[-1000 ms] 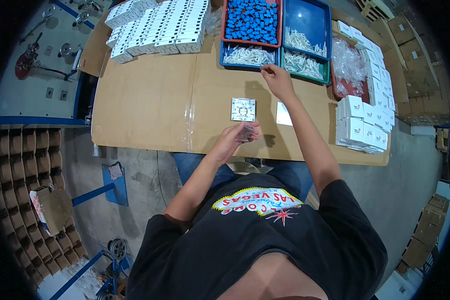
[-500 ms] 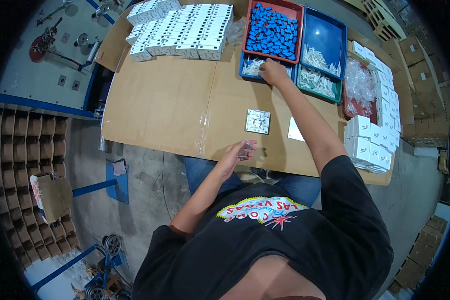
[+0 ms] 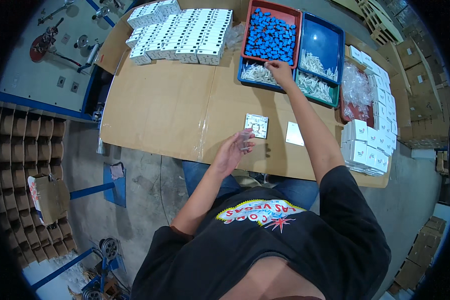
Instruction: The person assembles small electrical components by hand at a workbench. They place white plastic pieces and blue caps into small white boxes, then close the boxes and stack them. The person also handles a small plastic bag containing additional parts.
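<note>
Cardboard covers our worktop. Our left hand pinches a small clear bag, light, limp and slippery; our right hand closes on small white parts in the blue tray.

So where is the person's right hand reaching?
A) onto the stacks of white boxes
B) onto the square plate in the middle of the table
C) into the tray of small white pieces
C: the right hand sits over the blue tray of small white pieces, beside the red tray of blue parts.
</note>
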### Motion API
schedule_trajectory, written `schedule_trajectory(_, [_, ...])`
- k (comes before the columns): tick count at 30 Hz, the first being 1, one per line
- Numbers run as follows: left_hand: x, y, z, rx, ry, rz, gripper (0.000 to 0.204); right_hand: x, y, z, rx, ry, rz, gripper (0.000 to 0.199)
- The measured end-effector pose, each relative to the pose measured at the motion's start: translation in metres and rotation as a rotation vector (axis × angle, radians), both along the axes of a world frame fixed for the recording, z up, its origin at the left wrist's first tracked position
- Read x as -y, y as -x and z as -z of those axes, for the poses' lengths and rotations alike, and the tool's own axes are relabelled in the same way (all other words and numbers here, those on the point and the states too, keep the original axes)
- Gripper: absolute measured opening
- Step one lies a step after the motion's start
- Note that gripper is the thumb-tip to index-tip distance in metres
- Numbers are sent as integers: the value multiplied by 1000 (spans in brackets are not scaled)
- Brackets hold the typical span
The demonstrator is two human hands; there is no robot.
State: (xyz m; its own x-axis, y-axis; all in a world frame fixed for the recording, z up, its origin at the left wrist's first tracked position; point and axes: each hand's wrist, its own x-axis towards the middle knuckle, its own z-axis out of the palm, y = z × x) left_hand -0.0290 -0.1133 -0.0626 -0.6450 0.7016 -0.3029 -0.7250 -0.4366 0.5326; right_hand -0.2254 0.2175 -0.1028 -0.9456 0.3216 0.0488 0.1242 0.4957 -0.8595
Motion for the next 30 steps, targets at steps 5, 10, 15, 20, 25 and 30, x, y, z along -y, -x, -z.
schedule_trajectory(5, [-2,8,-5,32,-45,-75,55,38,-64,-58,-43,418,-92,24])
schedule_trajectory(10, [-17,15,2,46,-86,-36,54,86,-160,-116,-5,564,-147,11])
schedule_trajectory(15, [-29,13,-1,-8,-66,20,53,98,-201,-111,-33,485,-208,14])
schedule_trajectory(20, [-40,10,-3,10,-63,32,46,95,-212,-115,46,338,-248,14])
schedule_trajectory(25, [-45,8,-6,25,-69,27,41,88,-214,-124,15,178,-422,14])
schedule_trajectory(30, [-47,7,-13,112,-126,28,38,89,-213,-115,-22,303,-406,16])
